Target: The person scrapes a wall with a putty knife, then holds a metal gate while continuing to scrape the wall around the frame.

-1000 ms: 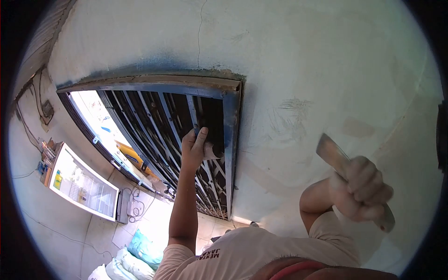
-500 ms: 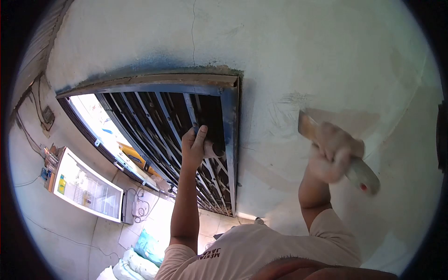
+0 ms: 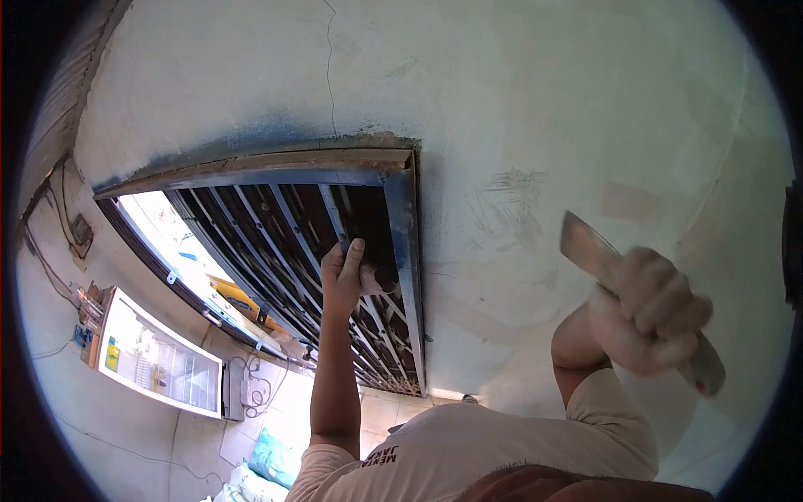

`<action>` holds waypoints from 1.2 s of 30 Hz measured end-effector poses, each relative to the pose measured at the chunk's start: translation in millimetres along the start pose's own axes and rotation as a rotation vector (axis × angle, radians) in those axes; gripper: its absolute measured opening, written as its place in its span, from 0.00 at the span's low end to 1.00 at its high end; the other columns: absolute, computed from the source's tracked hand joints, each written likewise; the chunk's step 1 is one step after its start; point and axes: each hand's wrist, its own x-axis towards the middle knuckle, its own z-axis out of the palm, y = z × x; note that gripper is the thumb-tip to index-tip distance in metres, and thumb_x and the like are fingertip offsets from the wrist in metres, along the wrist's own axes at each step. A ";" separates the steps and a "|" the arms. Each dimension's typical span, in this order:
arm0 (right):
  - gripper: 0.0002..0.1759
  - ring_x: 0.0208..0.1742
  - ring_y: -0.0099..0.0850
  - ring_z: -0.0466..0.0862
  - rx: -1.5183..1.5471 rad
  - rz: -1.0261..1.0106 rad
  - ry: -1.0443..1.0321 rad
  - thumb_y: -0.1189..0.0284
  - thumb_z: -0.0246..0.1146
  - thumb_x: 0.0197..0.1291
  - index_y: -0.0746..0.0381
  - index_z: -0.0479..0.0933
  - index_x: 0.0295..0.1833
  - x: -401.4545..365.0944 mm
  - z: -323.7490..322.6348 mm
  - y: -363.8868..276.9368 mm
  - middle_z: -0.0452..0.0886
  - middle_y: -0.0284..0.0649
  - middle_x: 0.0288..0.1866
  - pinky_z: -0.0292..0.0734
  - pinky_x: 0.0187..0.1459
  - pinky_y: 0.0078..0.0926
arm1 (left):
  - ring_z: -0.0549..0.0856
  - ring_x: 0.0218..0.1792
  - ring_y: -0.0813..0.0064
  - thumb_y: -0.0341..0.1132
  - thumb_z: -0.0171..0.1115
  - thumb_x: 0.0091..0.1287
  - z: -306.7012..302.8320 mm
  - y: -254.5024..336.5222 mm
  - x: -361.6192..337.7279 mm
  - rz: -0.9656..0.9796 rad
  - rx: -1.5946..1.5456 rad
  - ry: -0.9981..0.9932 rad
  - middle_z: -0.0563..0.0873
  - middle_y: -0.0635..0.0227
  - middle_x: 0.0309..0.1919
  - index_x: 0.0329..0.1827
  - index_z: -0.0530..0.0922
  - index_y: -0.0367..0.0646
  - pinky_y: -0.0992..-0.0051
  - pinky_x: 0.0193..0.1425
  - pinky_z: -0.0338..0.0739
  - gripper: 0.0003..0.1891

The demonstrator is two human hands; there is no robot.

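Flat grey metal scraper with a pale handle point(image 3: 588, 244): held in the right hand, up close to the wall, right of the window opening.
Pale plastered wall point(image 3: 535, 100): fills most of the view; a scuffed, scratched patch sits just up and left of the blade.
Dark blue metal window grille point(image 3: 276, 226): set in the opening, with slanted bars, well left of the scraper.
Right hand point(image 3: 648, 314): fingers clenched around the handle, blade sticking out above the fist, red-tipped butt below it.
Left hand point(image 3: 345, 280): fingers wrapped on one grille bar near the frame's right edge.
Handling: it looks light and stiff, the thin blade likely a bit springy and keen-edged; I'd hold it by the handle, never the blade.
Pointing: the long axis runs from lower right to upper left, blade edge leading toward the scuffed patch.
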 end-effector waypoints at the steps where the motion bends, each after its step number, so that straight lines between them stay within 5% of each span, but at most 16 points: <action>1: 0.15 0.15 0.21 0.63 -0.001 -0.029 -0.032 0.66 0.56 0.59 0.54 0.60 0.23 2.9 -2.7 -10.7 0.63 0.28 0.14 0.58 0.22 0.21 | 0.63 0.22 0.90 0.43 0.56 0.69 -0.1 -0.4 -0.2 -0.006 0.003 -0.001 0.68 0.84 0.18 0.23 0.72 0.42 0.84 0.24 0.57 0.18; 5: 0.15 0.17 0.22 0.67 0.022 -0.071 -0.071 0.61 0.57 0.59 0.53 0.62 0.25 -9.3 -9.2 -26.4 0.66 0.29 0.15 0.61 0.23 0.22 | 0.63 0.21 0.90 0.43 0.56 0.69 -1.3 -6.7 1.2 0.007 -0.004 -0.005 0.68 0.84 0.18 0.23 0.72 0.42 0.84 0.23 0.57 0.18; 7: 0.15 0.18 0.23 0.68 -0.093 -0.136 0.118 0.59 0.57 0.60 0.55 0.63 0.27 -28.0 -5.2 -0.8 0.66 0.31 0.15 0.62 0.23 0.23 | 0.63 0.21 0.90 0.43 0.56 0.69 -2.6 -8.2 2.8 0.016 -0.007 -0.008 0.69 0.84 0.18 0.23 0.72 0.42 0.84 0.23 0.57 0.18; 8: 0.15 0.17 0.23 0.67 -0.703 -0.220 0.164 0.60 0.57 0.60 0.55 0.63 0.27 -50.2 -20.1 24.7 0.65 0.31 0.15 0.61 0.22 0.23 | 0.63 0.20 0.90 0.43 0.56 0.69 -2.8 -8.5 2.5 0.011 -0.003 -0.010 0.69 0.83 0.18 0.23 0.72 0.42 0.84 0.23 0.57 0.18; 10: 0.15 0.16 0.23 0.64 -0.567 0.081 0.241 0.62 0.57 0.60 0.56 0.62 0.27 -51.1 -21.0 63.0 0.64 0.31 0.15 0.58 0.21 0.23 | 0.64 0.20 0.90 0.42 0.56 0.69 -2.8 -7.4 2.1 0.009 -0.001 -0.013 0.69 0.83 0.18 0.24 0.72 0.41 0.84 0.23 0.58 0.17; 11: 0.15 0.15 0.23 0.62 0.196 0.425 0.253 0.64 0.57 0.60 0.57 0.62 0.26 -47.8 -13.2 71.4 0.64 0.31 0.15 0.56 0.20 0.23 | 0.64 0.20 0.90 0.42 0.56 0.69 -2.0 -4.4 0.9 0.008 -0.001 -0.016 0.69 0.82 0.17 0.24 0.72 0.41 0.84 0.22 0.59 0.17; 14: 0.14 0.14 0.22 0.60 0.025 0.270 0.075 0.68 0.56 0.59 0.56 0.61 0.23 -44.3 -10.9 52.0 0.66 0.30 0.16 0.51 0.19 0.23 | 0.66 0.20 0.90 0.41 0.56 0.69 2.4 4.7 -1.3 -0.032 -0.036 -0.006 0.71 0.81 0.17 0.25 0.73 0.41 0.84 0.23 0.60 0.16; 17: 0.13 0.13 0.20 0.56 0.020 -0.032 0.132 0.70 0.51 0.55 0.54 0.58 0.21 -32.4 6.6 19.4 0.60 0.28 0.13 0.54 0.21 0.21 | 0.68 0.20 0.90 0.40 0.56 0.69 -0.9 3.2 -0.3 -0.036 -0.039 -0.012 0.73 0.81 0.18 0.26 0.74 0.40 0.84 0.23 0.62 0.15; 21: 0.10 0.13 0.21 0.56 0.088 -0.113 -0.001 0.69 0.50 0.57 0.54 0.60 0.24 -26.5 -3.9 -0.6 0.62 0.28 0.15 0.54 0.21 0.20 | 0.68 0.20 0.90 0.40 0.56 0.69 -5.6 -6.3 2.6 -0.005 0.009 -0.030 0.73 0.80 0.18 0.26 0.74 0.40 0.84 0.23 0.62 0.15; 23: 0.11 0.14 0.22 0.57 -0.228 -0.004 0.137 0.69 0.51 0.58 0.55 0.60 0.24 -37.8 -2.4 18.3 0.61 0.28 0.15 0.53 0.21 0.21 | 0.68 0.20 0.90 0.40 0.56 0.69 -1.9 -2.4 1.3 -0.016 -0.010 -0.008 0.73 0.80 0.18 0.25 0.74 0.41 0.84 0.23 0.62 0.15; 28: 0.15 0.12 0.24 0.58 0.095 0.370 0.165 0.67 0.57 0.60 0.58 0.62 0.24 -40.6 -0.8 67.4 0.62 0.31 0.13 0.55 0.18 0.24 | 0.68 0.21 0.90 0.41 0.56 0.69 -4.3 1.4 1.5 -0.045 0.004 -0.038 0.73 0.80 0.18 0.24 0.73 0.42 0.84 0.23 0.62 0.16; 36: 0.13 0.11 0.22 0.64 0.046 -0.039 0.011 0.68 0.56 0.55 0.54 0.61 0.22 -14.7 3.2 -6.8 0.64 0.29 0.11 0.60 0.19 0.20 | 0.70 0.18 0.89 0.41 0.55 0.69 -3.4 0.9 1.6 -0.007 -0.005 -0.046 0.73 0.79 0.16 0.26 0.74 0.41 0.84 0.21 0.62 0.16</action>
